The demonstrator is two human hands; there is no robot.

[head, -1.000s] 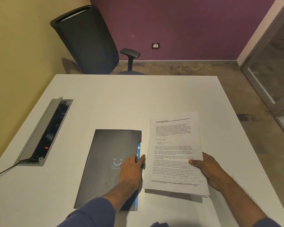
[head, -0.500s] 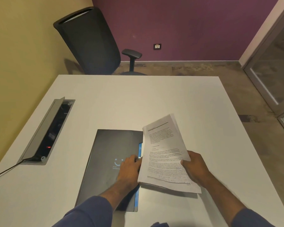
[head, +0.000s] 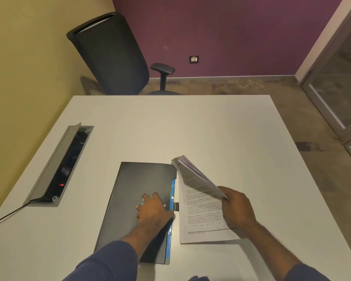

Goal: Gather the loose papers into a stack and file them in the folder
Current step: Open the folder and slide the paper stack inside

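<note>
Item 1: folder (head: pixel 142 201). Dark, closed, lying flat on the white counter (head: pixel 170 128) in front of me, long side running away from me. A blue strip shows along its right edge, with a small metal tab sticking out at mid-length.

Item 2: my left hand (head: pixel 153 208). It rests palm down on the folder cover near the right edge, fingers (head: pixel 145 198) straight and spread a little, holding nothing.

Item 3: stack of papers (head: pixel 201 199). Printed sheets, just right of the folder. The lower sheets lie near the counter, their left edge close beside the folder's blue strip; whether they touch it I cannot tell. The upper sheets are lifted and fanned, rising toward the folder's far right corner.

Item 4: my right hand (head: pixel 236 209). It grips the papers at their right side, fingers curled round the raised sheets, with the printed page showing below and left of it.

Item 5: cable box (head: pixel 59 165). Set into the counter at the left, grey lid propped open, a red light inside, and a dark cable (head: pixel 6 216) running from its near end.

Item 6: office chair (head: pixel 114 55). Black, beyond the far counter edge, near the yellow wall.

Item 7: wall socket (head: pixel 194 59). Low on the purple wall.
</note>
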